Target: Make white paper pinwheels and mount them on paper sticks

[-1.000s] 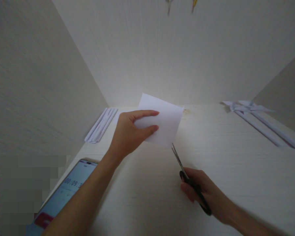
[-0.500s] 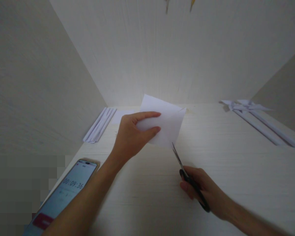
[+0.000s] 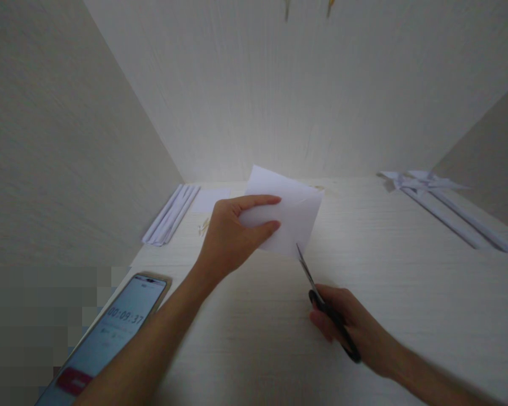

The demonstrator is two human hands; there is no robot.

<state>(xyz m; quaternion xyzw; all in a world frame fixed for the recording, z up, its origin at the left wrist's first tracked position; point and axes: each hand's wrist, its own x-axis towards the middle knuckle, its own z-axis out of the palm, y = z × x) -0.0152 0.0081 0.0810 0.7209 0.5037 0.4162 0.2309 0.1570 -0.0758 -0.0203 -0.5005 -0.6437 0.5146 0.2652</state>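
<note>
Scissors (image 3: pixel 337 323) sit in our right hand (image 3: pixel 352 317), fingers curled round the handle, blade tips at the near edge of the white paper (image 3: pixel 295 210). We grip that paper in our left hand (image 3: pixel 232 234), thumb and forefinger parted. Beyond this hand, leftward, lie paper sticks (image 3: pixel 171 215).

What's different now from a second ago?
The left hand moved the white paper slightly right, so the scissors overlap its lower corner more. The timer on the phone advanced to 00:09:37. The right hand still holds the scissors; the phone stayed put.
</note>
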